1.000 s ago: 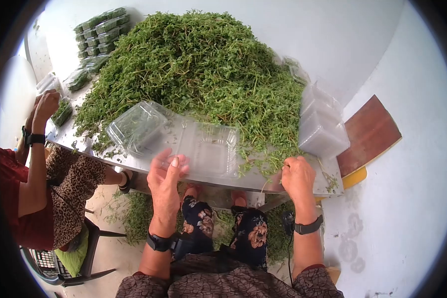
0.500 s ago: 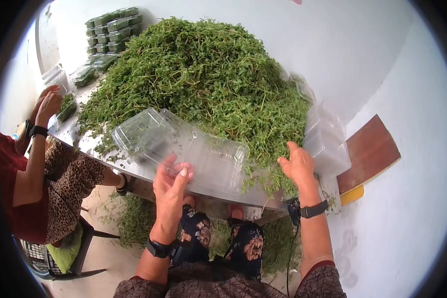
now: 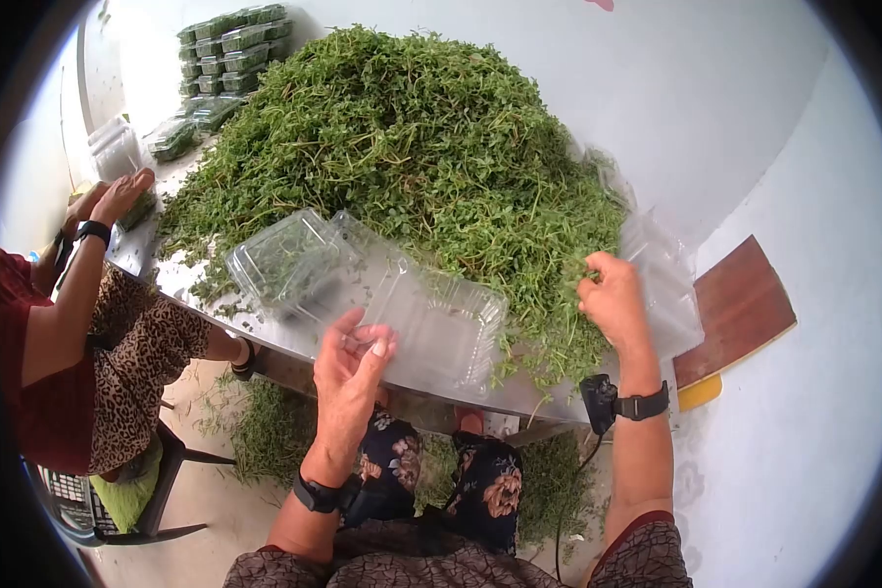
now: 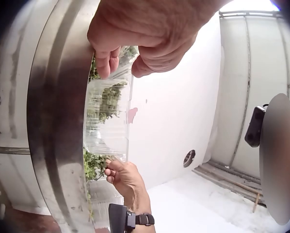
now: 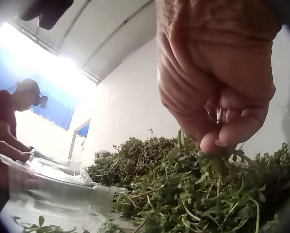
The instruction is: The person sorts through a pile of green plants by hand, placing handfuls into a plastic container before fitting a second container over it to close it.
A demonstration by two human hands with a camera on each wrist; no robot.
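A large heap of leafy green sprigs covers much of the metal table. My right hand is at the heap's right side, thumb and fingertips pinching sprigs in the right wrist view. At the table's front, an open clear plastic clamshell lies flat, overlapping another clear plastic box on its left. Over the clamshell's near left part hovers my left hand, fingers loosely bent and thumb apart, holding nothing. In the left wrist view its fingers hang above the clear plastic.
Nested clear containers stand right of the heap, beside a reddish-brown board. Filled packs are stacked at the back left. Another person's hands work at the left end, near a chair. More greens lie on the floor.
My right hand has moved from the table's front edge up and right to the heap, opened on the way, and now pinches sprigs. My left hand stays over the clamshell.
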